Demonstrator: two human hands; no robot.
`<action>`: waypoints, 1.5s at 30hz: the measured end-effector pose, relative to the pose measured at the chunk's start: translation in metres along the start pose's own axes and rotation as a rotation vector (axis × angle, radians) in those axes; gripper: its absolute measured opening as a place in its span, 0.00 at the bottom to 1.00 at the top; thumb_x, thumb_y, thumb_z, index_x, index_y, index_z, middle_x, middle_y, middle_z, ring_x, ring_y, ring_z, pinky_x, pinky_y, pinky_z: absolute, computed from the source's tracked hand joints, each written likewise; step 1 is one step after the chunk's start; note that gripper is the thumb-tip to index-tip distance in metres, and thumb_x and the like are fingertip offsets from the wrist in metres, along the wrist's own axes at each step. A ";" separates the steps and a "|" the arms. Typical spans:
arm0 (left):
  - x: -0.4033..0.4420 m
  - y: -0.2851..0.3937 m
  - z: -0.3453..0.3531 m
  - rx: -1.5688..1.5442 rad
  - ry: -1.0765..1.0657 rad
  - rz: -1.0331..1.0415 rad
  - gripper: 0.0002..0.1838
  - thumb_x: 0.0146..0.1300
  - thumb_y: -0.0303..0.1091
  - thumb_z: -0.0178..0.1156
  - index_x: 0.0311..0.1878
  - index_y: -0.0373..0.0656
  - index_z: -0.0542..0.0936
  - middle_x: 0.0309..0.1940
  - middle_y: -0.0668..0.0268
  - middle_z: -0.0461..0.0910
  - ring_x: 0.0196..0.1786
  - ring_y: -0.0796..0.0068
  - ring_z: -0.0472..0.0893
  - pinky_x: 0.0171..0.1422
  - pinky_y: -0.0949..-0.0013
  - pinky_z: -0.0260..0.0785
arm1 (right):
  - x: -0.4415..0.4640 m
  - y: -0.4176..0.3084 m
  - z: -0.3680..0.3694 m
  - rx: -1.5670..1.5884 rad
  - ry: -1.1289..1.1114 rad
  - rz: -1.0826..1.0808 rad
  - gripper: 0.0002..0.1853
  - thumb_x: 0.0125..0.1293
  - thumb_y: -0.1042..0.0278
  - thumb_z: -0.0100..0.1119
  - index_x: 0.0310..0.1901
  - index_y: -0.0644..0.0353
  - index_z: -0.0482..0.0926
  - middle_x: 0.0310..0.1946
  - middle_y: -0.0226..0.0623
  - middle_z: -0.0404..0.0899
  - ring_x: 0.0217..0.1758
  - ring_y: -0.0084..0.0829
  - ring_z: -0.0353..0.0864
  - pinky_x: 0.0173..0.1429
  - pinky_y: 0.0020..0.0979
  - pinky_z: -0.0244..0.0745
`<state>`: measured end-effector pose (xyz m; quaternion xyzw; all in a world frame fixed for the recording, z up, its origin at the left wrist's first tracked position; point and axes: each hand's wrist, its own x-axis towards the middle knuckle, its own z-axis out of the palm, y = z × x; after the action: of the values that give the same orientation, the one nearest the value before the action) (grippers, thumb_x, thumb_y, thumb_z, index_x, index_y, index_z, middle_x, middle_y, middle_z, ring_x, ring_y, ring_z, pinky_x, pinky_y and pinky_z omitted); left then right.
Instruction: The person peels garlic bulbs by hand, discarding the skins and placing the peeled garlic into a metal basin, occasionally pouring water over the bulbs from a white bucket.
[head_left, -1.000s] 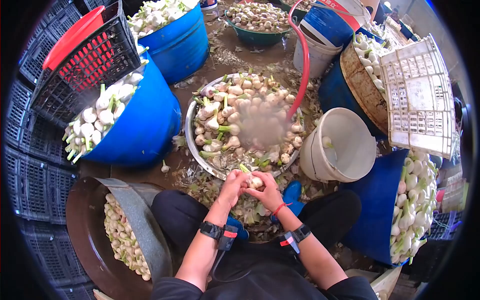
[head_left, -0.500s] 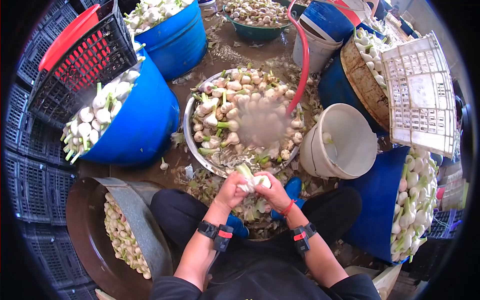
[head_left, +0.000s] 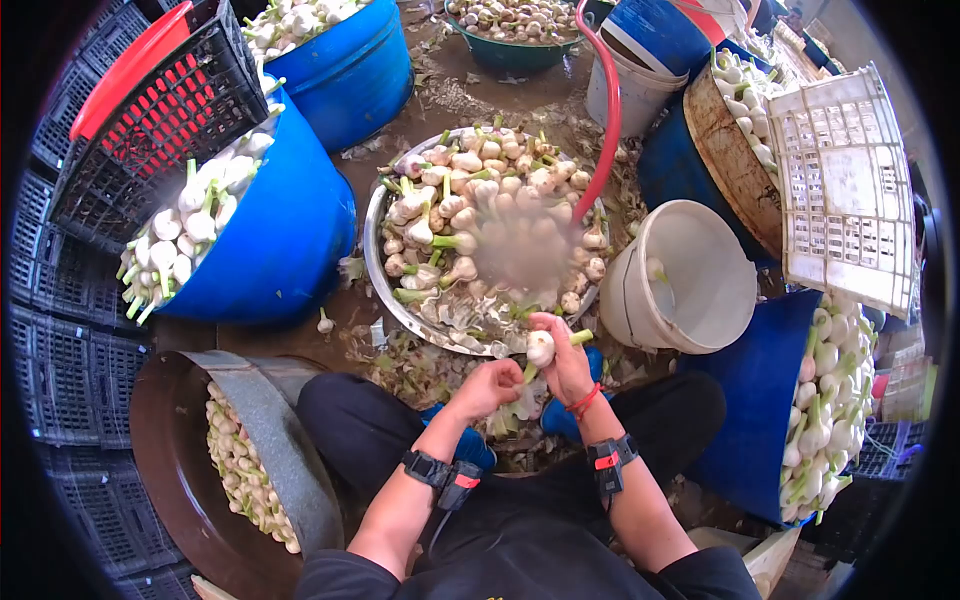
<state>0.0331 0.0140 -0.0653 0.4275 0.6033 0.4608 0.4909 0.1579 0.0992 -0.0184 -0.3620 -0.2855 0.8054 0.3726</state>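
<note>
My right hand (head_left: 567, 365) is wrapped round a white garlic bulb (head_left: 540, 348) with green stem parts, near the front rim of a wide metal basin (head_left: 376, 262). Just left of and below the bulb is my left hand (head_left: 490, 388), its fingers pinched at a strip of green and pale skin (head_left: 526, 376) hanging beneath the bulb. Garlic bulbs (head_left: 470, 180) with short stems fill the basin. A blurred patch hides its middle. Loose peelings (head_left: 420, 372) lie on the floor below both hands.
Blue tubs of garlic (head_left: 285, 225) stand at left and right (head_left: 755, 400). A white bucket (head_left: 625, 290) sits right of the basin, beneath a red hose (head_left: 612, 120). A metal tub (head_left: 285, 440) is near my left knee. Crates (head_left: 840, 190) lean on tubs.
Both hands were together at the bulb. My right hand has risen and turned with the bulb, while my left hand has drawn down and slightly apart, pulling a strip of skin.
</note>
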 end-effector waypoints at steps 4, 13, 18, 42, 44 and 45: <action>0.001 0.061 0.007 0.200 0.219 0.116 0.09 0.51 0.32 0.61 0.35 0.38 0.79 0.26 0.61 0.78 0.30 0.64 0.78 0.37 0.68 0.69 | 0.007 0.011 -0.005 -0.612 0.117 -0.236 0.11 0.57 0.66 0.60 0.32 0.60 0.67 0.30 0.31 0.66 0.34 0.21 0.64 0.39 0.23 0.63; 0.002 0.050 0.008 0.152 0.277 -0.143 0.06 0.52 0.31 0.58 0.29 0.38 0.79 0.20 0.59 0.77 0.23 0.71 0.77 0.31 0.70 0.69 | -0.002 0.004 0.005 -0.593 0.142 -0.200 0.15 0.60 0.60 0.58 0.23 0.62 0.70 0.28 0.37 0.73 0.34 0.31 0.72 0.45 0.29 0.66; -0.005 0.019 0.016 -0.281 -0.089 -0.236 0.02 0.56 0.26 0.56 0.33 0.39 0.76 0.27 0.69 0.77 0.29 0.81 0.76 0.36 0.77 0.69 | 0.015 0.014 -0.016 0.272 -0.033 0.026 0.25 0.68 0.44 0.35 0.29 0.58 0.72 0.30 0.33 0.75 0.35 0.26 0.75 0.41 0.28 0.70; 0.054 -0.011 -0.084 0.760 0.350 -0.199 0.10 0.51 0.35 0.59 0.36 0.42 0.78 0.28 0.57 0.80 0.32 0.63 0.80 0.37 0.66 0.70 | 0.100 0.084 -0.027 -1.240 0.014 -0.375 0.09 0.62 0.62 0.50 0.35 0.58 0.76 0.35 0.39 0.74 0.43 0.39 0.71 0.50 0.35 0.64; 0.072 0.023 -0.159 0.732 0.449 -0.291 0.10 0.50 0.34 0.59 0.36 0.43 0.79 0.29 0.56 0.80 0.32 0.62 0.79 0.38 0.66 0.70 | 0.111 0.107 -0.032 -1.677 -0.290 -0.395 0.08 0.54 0.64 0.56 0.37 0.50 0.77 0.41 0.35 0.74 0.51 0.37 0.67 0.55 0.40 0.59; 0.080 0.035 -0.206 0.729 0.310 -0.401 0.09 0.50 0.37 0.57 0.31 0.45 0.80 0.29 0.57 0.79 0.35 0.58 0.79 0.40 0.62 0.70 | 0.117 0.113 -0.028 -1.669 -0.299 -0.390 0.08 0.54 0.64 0.56 0.37 0.50 0.77 0.41 0.35 0.74 0.51 0.37 0.67 0.55 0.40 0.59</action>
<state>-0.1801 0.0703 -0.0277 0.3732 0.8638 0.1722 0.2914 0.0820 0.1358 -0.1601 -0.3521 -0.8855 0.2938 0.0752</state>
